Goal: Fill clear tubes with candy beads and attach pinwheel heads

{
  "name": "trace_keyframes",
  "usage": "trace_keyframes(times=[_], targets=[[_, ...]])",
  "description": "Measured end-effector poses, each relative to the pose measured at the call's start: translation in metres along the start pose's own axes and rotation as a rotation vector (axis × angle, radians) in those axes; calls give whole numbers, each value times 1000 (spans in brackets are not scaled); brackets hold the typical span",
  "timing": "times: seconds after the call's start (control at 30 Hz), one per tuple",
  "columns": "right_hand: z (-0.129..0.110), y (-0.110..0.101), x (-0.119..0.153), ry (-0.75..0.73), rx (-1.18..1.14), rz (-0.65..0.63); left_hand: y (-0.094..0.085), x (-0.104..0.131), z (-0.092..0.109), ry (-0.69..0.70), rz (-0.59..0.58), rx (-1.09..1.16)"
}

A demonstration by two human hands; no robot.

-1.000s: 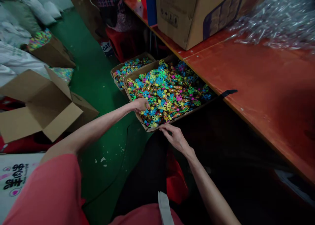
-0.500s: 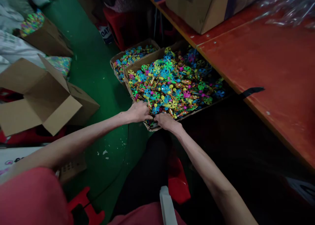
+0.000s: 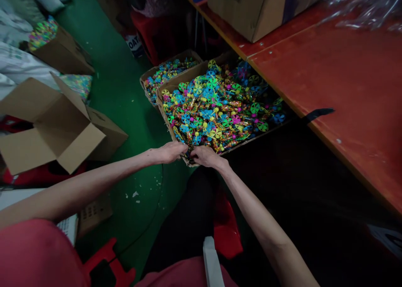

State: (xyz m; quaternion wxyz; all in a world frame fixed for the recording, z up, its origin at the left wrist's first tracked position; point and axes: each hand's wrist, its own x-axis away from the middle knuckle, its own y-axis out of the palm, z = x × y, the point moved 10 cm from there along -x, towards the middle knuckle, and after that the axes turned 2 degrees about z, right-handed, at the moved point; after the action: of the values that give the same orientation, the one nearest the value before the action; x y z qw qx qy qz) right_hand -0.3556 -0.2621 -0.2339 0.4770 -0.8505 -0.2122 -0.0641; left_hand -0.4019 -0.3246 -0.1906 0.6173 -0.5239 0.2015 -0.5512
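A shallow cardboard box (image 3: 163, 113) is heaped with small toys (image 3: 207, 107), clear tubes of coloured beads topped with blue, yellow, green and pink fan wheels. At its near corner my left hand (image 3: 172, 152) lies over the left rim with its fingers curled closed. My right hand (image 3: 205, 156) is just to the right, over the front rim, its fingers bent down and pinched together among the toys. The two hands almost meet. What either set of fingers holds is too small and dark to make out.
A second box (image 3: 145, 84) of similar toys stands behind. An orange-red table (image 3: 329, 73) overhangs the right side, bearing a large carton (image 3: 241, 14) and clear plastic wrap (image 3: 370, 6). An open carton (image 3: 59, 119) stands at left, and a red stool (image 3: 228, 230) is below.
My left hand has drawn back toward the lower left, from over the toys to the box's rim. My right hand has shifted slightly left and down. The view has shifted slightly.
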Motion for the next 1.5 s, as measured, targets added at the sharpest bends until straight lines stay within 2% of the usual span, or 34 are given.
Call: trace_keyframes(times=[0.1, 0.27, 0.33, 0.43, 0.5, 0.7, 0.87, 0.97, 1.1, 1.23, 1.3, 1.37, 1.47, 1.5], targets=[[-9, 3, -8, 1, 6, -35, 8, 5, -4, -109, -119, 69], [-9, 2, -7, -35, -15, -5, 1, -2, -1, -181, -157, 389], [-5, -3, 0, -82, -58, 32, -5, -5, -5, -187, -124, 575], [-4, -19, 13, -196, -215, 137, -17, -7, -18, -168, 6, 786], [-1, -33, 21, -238, -313, 214, -18, -6, -25, -134, 44, 834], [-5, -63, 35, -273, -450, 358, 3, -3, -24, -48, -27, 919], [-26, -101, 49, -315, -598, 468, 14, -11, -9, 42, -51, 986], [-48, -128, 60, -368, -581, 541, 17, -18, 2, 59, 59, 953], [-69, -157, 69, -396, -553, 631, 17, -16, -2, -122, 282, 951], [-76, -174, 74, -400, -577, 695, 7, -7, -5, -201, 396, 995], [-72, -179, 86, -360, -588, 745, 0, -1, -9, -262, 441, 1028], [-63, -179, 113, -301, -584, 802, -3, 10, -17, -392, 501, 1084], [-39, -165, 177, -188, -642, 874, 7, 21, -24, -555, 535, 1267], [-27, -156, 204, -130, -695, 898, 8, 21, -23, -568, 552, 1304]])
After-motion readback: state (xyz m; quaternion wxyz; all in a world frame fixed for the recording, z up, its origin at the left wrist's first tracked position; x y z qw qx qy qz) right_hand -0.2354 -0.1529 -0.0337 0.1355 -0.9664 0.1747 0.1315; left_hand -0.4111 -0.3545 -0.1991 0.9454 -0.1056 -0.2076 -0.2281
